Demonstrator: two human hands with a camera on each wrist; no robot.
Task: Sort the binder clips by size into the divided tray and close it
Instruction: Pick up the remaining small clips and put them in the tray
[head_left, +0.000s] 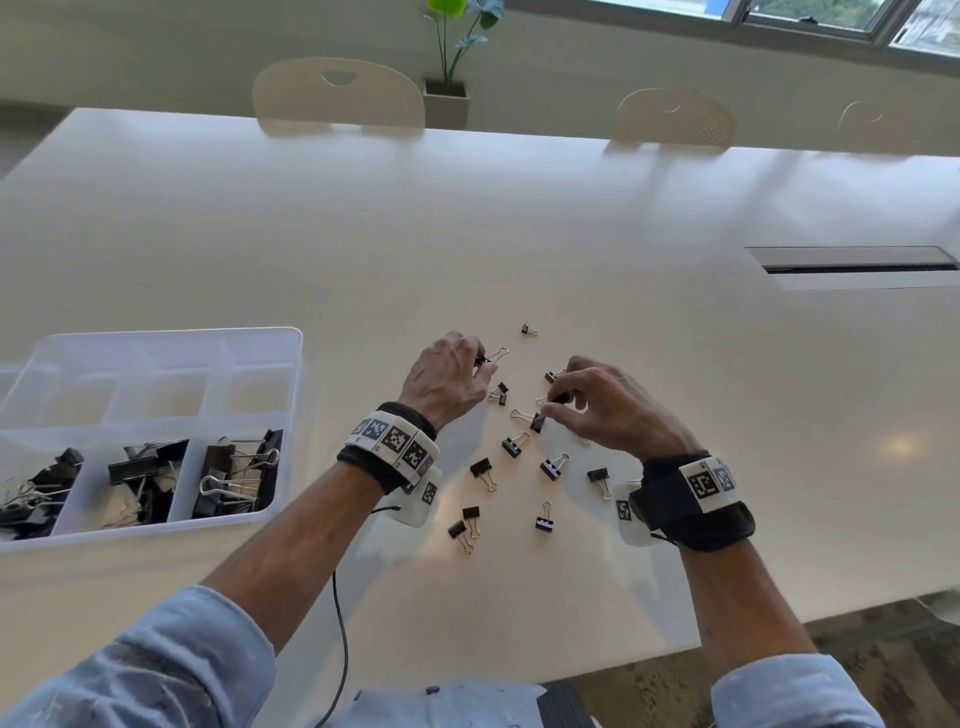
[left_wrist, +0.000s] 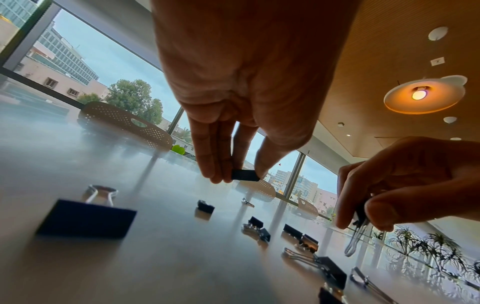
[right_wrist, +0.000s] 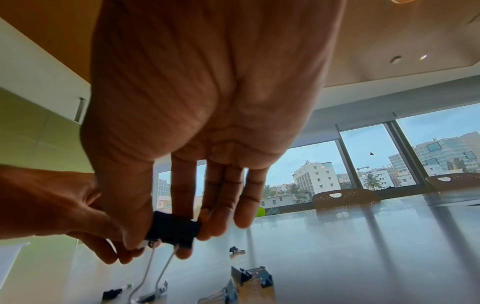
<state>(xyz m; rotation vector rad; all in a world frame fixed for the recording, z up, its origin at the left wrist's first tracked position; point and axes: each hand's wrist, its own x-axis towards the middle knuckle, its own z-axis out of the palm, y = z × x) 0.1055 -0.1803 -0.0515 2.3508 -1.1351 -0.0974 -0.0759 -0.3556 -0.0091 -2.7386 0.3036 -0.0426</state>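
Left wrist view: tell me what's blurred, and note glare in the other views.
Left wrist view: the near binder clip is soft, out of focus; the ceiling lamp glows orange. Head view: a bright glare spot sits on the table. Right wrist view: the table mirrors the windows, and the right hand looms large.

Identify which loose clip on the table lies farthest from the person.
The tiny clip lying alone beyond both hands. It sits past the left hand and right hand, apart from the scatter, and looks smaller than the rest.
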